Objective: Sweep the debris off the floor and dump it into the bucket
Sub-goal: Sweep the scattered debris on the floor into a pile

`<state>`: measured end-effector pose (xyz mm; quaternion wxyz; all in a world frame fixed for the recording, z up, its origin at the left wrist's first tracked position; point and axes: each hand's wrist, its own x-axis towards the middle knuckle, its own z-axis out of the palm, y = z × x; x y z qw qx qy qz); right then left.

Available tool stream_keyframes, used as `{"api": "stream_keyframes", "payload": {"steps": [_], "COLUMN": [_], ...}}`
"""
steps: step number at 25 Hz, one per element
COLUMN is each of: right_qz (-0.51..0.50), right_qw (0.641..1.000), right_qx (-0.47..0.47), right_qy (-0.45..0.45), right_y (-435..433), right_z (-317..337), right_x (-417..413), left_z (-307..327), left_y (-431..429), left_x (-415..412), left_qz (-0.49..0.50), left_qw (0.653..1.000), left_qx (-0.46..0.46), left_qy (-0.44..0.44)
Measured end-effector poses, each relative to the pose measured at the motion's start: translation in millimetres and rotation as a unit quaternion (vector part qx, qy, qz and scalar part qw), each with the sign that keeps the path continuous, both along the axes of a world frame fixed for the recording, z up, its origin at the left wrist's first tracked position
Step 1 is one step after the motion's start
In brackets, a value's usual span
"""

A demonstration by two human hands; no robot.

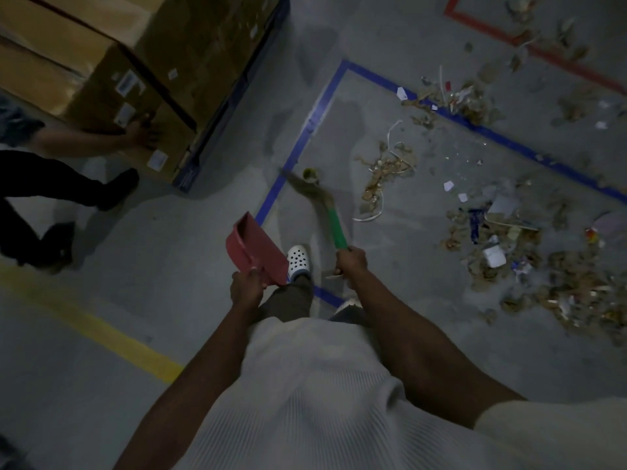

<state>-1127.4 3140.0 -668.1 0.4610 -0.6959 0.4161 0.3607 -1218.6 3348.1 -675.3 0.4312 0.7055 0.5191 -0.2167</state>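
My left hand [247, 285] grips the handle of a red dustpan [255, 248], held above the grey floor in front of me. My right hand [351, 261] grips the green handle of a short broom [334, 222]; its blurred bristles [305, 189] reach up-left toward the blue tape line. Debris [386, 171] of brown scraps, paper bits and white strips lies scattered on the floor to the right, with a bigger heap [529, 259] at the far right. No bucket is in view.
Large cardboard boxes [142, 62] on a blue pallet stand at the upper left, where another person [54, 164] touches one. Blue tape [298, 144], red tape [529, 45] and a yellow line [101, 334] mark the floor. My white shoe [298, 261] is below the dustpan.
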Motion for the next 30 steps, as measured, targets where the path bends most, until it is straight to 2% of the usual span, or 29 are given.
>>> {"api": "stream_keyframes", "payload": {"steps": [2, 4, 7, 9, 11, 14, 18, 20, 23, 25, 30], "right_qz": [-0.166, -0.286, -0.385, -0.358, -0.279, -0.062, 0.043, 0.09, 0.12, 0.123, 0.013], "right_qw": [0.986, 0.957, 0.922, 0.933, 0.96, 0.996, 0.998, 0.996, 0.993, 0.992, 0.997], "right_qx": [0.029, 0.044, 0.028, -0.003, -0.025, -0.064, -0.034, -0.024, -0.003, -0.003, -0.077], "right_qy": [0.001, -0.012, -0.029, -0.033, -0.014, 0.032, -0.002, -0.011, -0.008, -0.004, 0.02], "right_y": [1, 0, 4, 16, 31, 43, 30, 23, 11, 2, -55], "right_z": [2, 2, 3, 10, 18, 26, 16, 14, 8, 5, -4], "right_x": [13, 22, 37, 36, 21, -15, -16, -12, -9, -5, 22], "left_z": [-5, -9, -13, -13, -10, -9, -5, -3, -3, -4, -8], "left_y": [8, 14, 22, 28, 31, 32, 19, 8, -11, -24, -62], "left_x": [18, 32, 52, 65, 79, 101, 122, 131, 146, 157, 193], "left_qz": [-0.029, -0.069, -0.112, -0.126, -0.114, -0.135, -0.168, -0.19, -0.217, -0.236, -0.272], "left_qw": [1.0, 0.998, 0.994, 0.992, 0.993, 0.991, 0.984, 0.98, 0.973, 0.968, 0.958], "left_qx": [0.002, 0.002, 0.006, 0.003, -0.003, 0.006, -0.009, -0.04, -0.078, -0.083, -0.088], "left_qy": [0.008, 0.007, -0.011, -0.025, -0.021, -0.017, -0.054, -0.036, -0.003, -0.011, 0.013]}}
